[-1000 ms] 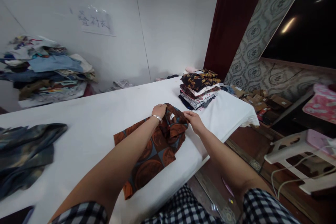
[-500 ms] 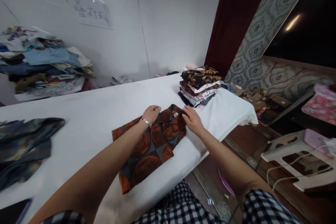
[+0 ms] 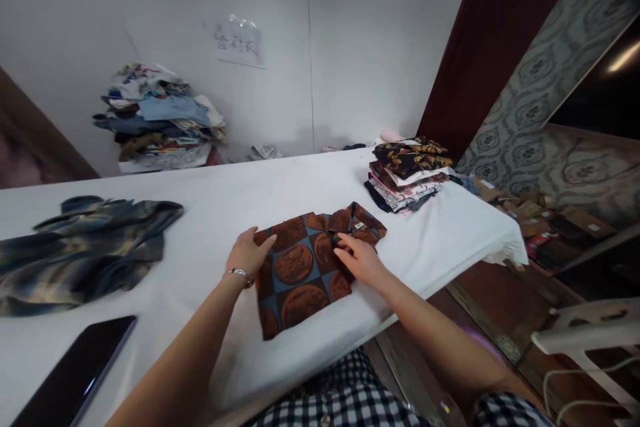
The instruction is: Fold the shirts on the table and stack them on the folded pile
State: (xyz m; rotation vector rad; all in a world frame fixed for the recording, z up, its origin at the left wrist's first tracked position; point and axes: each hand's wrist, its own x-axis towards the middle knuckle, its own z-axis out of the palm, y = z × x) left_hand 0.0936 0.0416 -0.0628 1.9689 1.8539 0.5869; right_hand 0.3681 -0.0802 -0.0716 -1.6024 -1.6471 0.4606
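Observation:
A brown and blue shirt (image 3: pixel 305 273) with large round prints lies partly folded on the white-covered table. Its collar (image 3: pixel 367 220), with a small white label inside, points to the upper right. At the shirt's left edge is my left hand (image 3: pixel 247 253), a bracelet on its wrist, thumb and fingers apart. My right hand (image 3: pixel 363 260) rests on the shirt below the collar, fingers stretched out with a gap between thumb and forefinger. The undersides of the fingers are hidden.
A dark plaid garment (image 3: pixel 110 247) lies on the left of the table (image 3: pixel 200 320), with a black phone (image 3: pixel 75 373) nearer me. Folded clothes are stacked (image 3: pixel 410 167) at the back right; a taller clothes pile (image 3: pixel 165 120) stands back left. A white stool (image 3: pixel 590 333) is right of the table.
The shirt's left side has been folded inward, and the shirt is narrower. My left hand has moved to its left edge; my right hand has moved from the collar to below it. The view has turned left.

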